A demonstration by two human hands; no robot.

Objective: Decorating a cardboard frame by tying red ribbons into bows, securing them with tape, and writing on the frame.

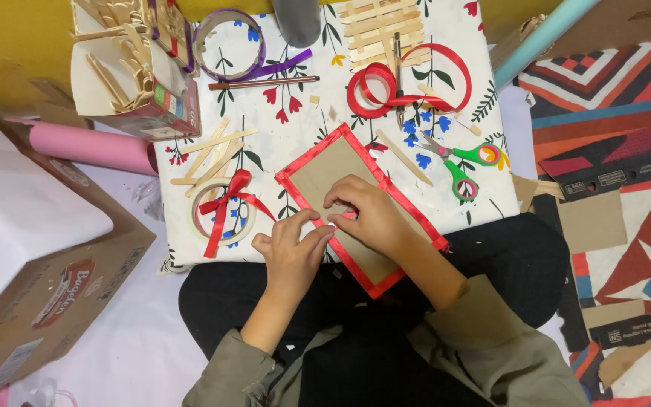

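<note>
- Left hand [291, 245]: rests at the near edge of the bench [476, 203], fingers curled, fingertips touching the left near border of the cardboard panel [325, 169]. Its grip is pressed to the panel edge; whether it pinches anything cannot be told.
- Right hand [363, 215]: lies on the panel's middle, fingers bent down, fingertips pressed together on the brown face just beside the left hand. Any small item under them is hidden.
- Cardboard panel: brown rectangle with a red ribbon border, lying tilted, its near corner overhanging the bench edge above the person's lap, its far corner pointing to the bench middle.
- Left of the hands: a tape ring [224, 211] with a red ribbon bow tied on it, and loose wooden craft sticks [209, 154] just beyond.
- Right of the panel: green-handled scissors [461, 162], apart from it; one single stick lies between them.
- Further off: a loose coil of red ribbon [397, 87] and a raft of joined sticks [382, 30].
- Far left: a purple ribbon spool [227, 45], a pencil [265, 83] and an open box of wooden pieces [129, 68].
</note>
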